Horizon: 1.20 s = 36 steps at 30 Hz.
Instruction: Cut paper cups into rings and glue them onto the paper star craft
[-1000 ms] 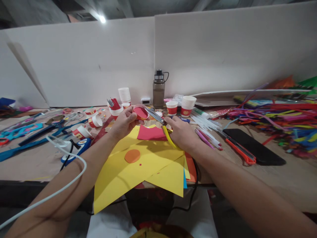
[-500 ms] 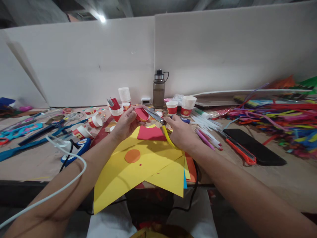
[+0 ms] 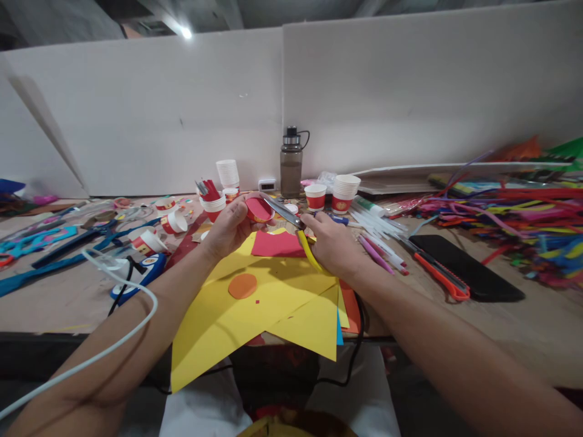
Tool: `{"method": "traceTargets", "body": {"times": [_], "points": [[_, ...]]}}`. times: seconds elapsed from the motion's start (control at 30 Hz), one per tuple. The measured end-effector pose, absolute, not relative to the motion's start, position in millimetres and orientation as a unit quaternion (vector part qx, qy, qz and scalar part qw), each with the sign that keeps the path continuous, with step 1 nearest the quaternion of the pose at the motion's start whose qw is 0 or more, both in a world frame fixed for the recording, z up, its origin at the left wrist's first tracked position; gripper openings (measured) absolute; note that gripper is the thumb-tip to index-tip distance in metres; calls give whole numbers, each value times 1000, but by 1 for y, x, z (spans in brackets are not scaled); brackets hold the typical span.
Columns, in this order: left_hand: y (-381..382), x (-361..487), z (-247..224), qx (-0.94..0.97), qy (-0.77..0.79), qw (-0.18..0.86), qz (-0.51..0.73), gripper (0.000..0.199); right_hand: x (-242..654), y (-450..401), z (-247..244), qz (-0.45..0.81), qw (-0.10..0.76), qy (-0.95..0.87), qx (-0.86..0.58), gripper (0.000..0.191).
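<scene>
My left hand [image 3: 231, 222] is closed around a small paper cup [image 3: 259, 210] whose tilted mouth shows red within a pale rim. In my right hand [image 3: 331, 239] is a pair of scissors [image 3: 310, 252] with yellow handles. Their blades point left and lie against or just over the cup's rim; which one I cannot tell. Below both hands, a red paper piece [image 3: 279, 244] rests on yellow sheets [image 3: 273, 303]. An orange paper disc [image 3: 243, 286] lies on the yellow too, with a tiny red scrap near it.
Stacked paper cups [image 3: 346, 191] and a water bottle [image 3: 291, 164] stand at the back. Toppled cups [image 3: 174, 223], a glue gun [image 3: 148, 273] and its cable are at left. A utility knife [image 3: 441, 276], black phone-like slab [image 3: 469, 267] and colourful pipe cleaners [image 3: 510, 212] lie right.
The cup's mouth has turned slightly, showing more of its red face. The scissors have hardly moved, and both hands keep their hold.
</scene>
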State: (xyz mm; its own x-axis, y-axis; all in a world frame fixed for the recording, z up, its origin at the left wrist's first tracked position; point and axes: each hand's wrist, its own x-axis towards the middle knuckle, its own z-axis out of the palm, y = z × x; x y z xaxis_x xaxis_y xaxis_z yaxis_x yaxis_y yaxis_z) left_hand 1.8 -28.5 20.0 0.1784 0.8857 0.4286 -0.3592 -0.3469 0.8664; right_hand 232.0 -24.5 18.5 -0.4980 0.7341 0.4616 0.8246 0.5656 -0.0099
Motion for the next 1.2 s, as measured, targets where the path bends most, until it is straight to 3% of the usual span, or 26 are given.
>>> {"method": "traceTargets", "body": {"times": [1.2], "points": [[-29, 2, 21, 505, 210, 598, 586, 52, 231, -25, 17, -107, 215, -863, -444, 43]]}}
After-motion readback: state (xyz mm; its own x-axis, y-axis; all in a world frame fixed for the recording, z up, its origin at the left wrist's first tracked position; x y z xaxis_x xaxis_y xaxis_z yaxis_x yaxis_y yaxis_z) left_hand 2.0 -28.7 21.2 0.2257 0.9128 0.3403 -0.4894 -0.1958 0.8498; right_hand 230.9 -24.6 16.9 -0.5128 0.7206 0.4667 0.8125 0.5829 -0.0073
